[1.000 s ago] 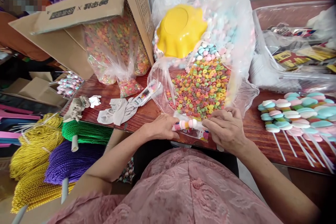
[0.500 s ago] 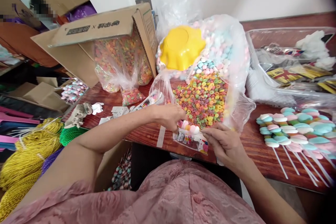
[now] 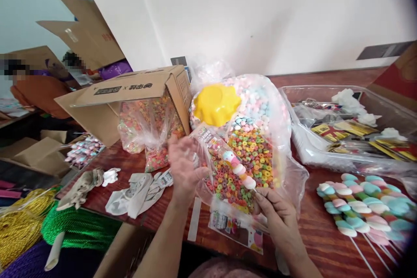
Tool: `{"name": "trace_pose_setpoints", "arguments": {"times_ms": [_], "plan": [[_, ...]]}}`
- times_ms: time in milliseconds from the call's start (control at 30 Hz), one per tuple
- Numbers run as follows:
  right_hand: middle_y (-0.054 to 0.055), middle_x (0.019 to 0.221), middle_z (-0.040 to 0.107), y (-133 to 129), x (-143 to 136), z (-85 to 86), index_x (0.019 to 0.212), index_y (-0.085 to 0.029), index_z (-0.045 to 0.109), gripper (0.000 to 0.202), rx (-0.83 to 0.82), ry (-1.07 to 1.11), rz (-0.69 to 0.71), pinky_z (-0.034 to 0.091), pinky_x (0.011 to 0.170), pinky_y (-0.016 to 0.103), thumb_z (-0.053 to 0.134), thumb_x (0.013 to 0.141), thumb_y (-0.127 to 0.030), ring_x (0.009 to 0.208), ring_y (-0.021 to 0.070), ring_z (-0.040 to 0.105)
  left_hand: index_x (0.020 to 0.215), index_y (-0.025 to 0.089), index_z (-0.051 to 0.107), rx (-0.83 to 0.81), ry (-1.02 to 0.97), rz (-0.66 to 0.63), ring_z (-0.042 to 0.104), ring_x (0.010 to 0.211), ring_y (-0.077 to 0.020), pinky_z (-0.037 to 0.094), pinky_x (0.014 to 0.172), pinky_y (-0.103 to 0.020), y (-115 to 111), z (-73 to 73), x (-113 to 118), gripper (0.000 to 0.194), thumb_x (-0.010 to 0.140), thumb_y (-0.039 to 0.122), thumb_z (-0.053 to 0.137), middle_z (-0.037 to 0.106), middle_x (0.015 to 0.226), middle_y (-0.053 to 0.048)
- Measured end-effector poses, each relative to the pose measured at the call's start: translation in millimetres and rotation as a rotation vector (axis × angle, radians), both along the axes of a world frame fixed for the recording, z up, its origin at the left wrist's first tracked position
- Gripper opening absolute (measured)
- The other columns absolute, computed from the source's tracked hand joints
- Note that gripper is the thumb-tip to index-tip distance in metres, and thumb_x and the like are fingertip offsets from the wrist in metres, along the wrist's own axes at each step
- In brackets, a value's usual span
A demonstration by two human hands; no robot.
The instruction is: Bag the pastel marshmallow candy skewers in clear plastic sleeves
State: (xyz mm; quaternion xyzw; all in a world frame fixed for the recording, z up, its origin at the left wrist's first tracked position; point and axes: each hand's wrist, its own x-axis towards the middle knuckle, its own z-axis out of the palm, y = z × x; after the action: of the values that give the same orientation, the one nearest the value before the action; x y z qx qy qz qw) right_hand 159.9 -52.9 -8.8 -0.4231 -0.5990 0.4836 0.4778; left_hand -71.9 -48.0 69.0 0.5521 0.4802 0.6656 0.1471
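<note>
My right hand [image 3: 276,210] pinches the lower end of a marshmallow and gummy candy skewer [image 3: 239,170], holding it tilted up to the left. A clear printed wrapper bag [image 3: 210,138] reaches over the skewer's far end. Left of it, my left hand [image 3: 185,167] is raised with fingers apart, slightly blurred, and holds nothing. Beneath the skewer lies a heap of coloured gummy rings [image 3: 259,152] in a big clear plastic bag. Another printed wrapper bag [image 3: 236,229] rests flat at the table's front edge.
An upturned yellow bowl [image 3: 216,104] sits on bagged marshmallows [image 3: 260,95]. A cardboard box [image 3: 130,82] with bagged gummies stands left. Finished skewers [image 3: 365,204] lie right, below a clear plastic bin [image 3: 299,139]. Gloves [image 3: 133,195] lie left. People [image 3: 42,93] sit in the background.
The skewer has come up off the table's front edge, now with a wrapper bag at its far end. My left hand has moved away left and opened. The view has tilted upward.
</note>
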Motion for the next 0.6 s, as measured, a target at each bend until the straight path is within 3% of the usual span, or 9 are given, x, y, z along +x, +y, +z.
{"name": "trace_pose_setpoints", "arguments": {"times_ms": [67,133,267,333,433,500,600], "plan": [[0.0,0.056,0.054,-1,-6,1.5,0.074,-0.021,0.067,0.033,-0.045,0.031,0.047,0.043,0.055,0.027,0.059,0.089,-0.049,0.055,0.0144,0.051,0.143,0.028,0.038,-0.168,-0.232,-0.252,0.056,0.121,-0.0285,0.047,0.1,-0.048,13,-10.8,4,0.09,0.071,0.081,0.055,0.058,0.121,-0.012],[-0.001,0.056,0.054,-4,-13,3.3,0.078,-0.021,0.069,0.031,-0.102,0.064,0.095,0.042,0.054,0.026,0.061,0.088,-0.049,0.055,0.0137,0.05,0.132,0.023,0.048,-0.269,-0.36,-0.418,0.061,0.11,-0.0295,0.05,0.093,-0.05,27,-10.6,7,0.087,0.069,0.084,0.048,0.063,0.103,-0.011],[-0.001,0.056,0.056,-12,-24,8.5,0.081,-0.021,0.071,0.028,-0.112,0.096,0.042,0.045,0.051,0.027,0.063,0.088,-0.047,0.053,0.0144,0.053,0.098,0.021,0.056,-0.348,-0.48,-0.516,0.065,0.082,-0.0234,0.052,0.086,-0.047,39,5.6,13,0.06,0.068,0.072,0.061,0.053,0.071,-0.001],[0.0,0.059,0.061,-12,-23,11.0,0.082,-0.022,0.072,0.022,0.046,0.042,-0.077,0.048,0.052,0.028,0.063,0.088,-0.042,0.054,0.0163,0.057,0.085,0.021,0.051,-0.405,-0.573,-0.53,0.059,0.067,-0.0169,0.053,0.083,-0.045,39,10.2,15,0.046,0.074,0.065,0.062,0.043,0.064,0.004],[0.004,0.073,0.072,-6,-15,11.5,0.091,-0.024,0.073,0.011,0.462,-0.186,-0.235,0.055,0.062,0.035,0.063,0.088,-0.026,0.064,0.0207,0.066,0.078,0.021,0.045,-0.469,-0.725,-0.527,0.052,0.06,-0.0126,0.054,0.079,-0.041,37,7.9,15,0.039,0.08,0.058,0.06,0.037,0.063,0.005],[0.005,0.081,0.075,-1,-10,8.6,0.098,-0.025,0.073,0.019,0.695,-0.369,-0.262,0.056,0.071,0.038,0.061,0.086,-0.016,0.074,0.0229,0.069,0.076,0.021,0.044,-0.497,-0.78,-0.522,0.049,0.059,-0.0114,0.054,0.079,-0.039,35,3.0,16,0.038,0.082,0.056,0.06,0.035,0.062,0.006],[0.006,0.085,0.076,-2,-12,2.0,0.108,-0.024,0.07,0.031,0.827,-0.495,-0.22,0.056,0.076,0.039,0.057,0.085,-0.008,0.08,0.0233,0.07,0.071,0.021,0.038,-0.513,-0.801,-0.491,0.043,0.056,-0.0089,0.054,0.079,-0.037,33,-4.1,20,0.042,0.084,0.054,0.059,0.033,0.063,0.006]]}}
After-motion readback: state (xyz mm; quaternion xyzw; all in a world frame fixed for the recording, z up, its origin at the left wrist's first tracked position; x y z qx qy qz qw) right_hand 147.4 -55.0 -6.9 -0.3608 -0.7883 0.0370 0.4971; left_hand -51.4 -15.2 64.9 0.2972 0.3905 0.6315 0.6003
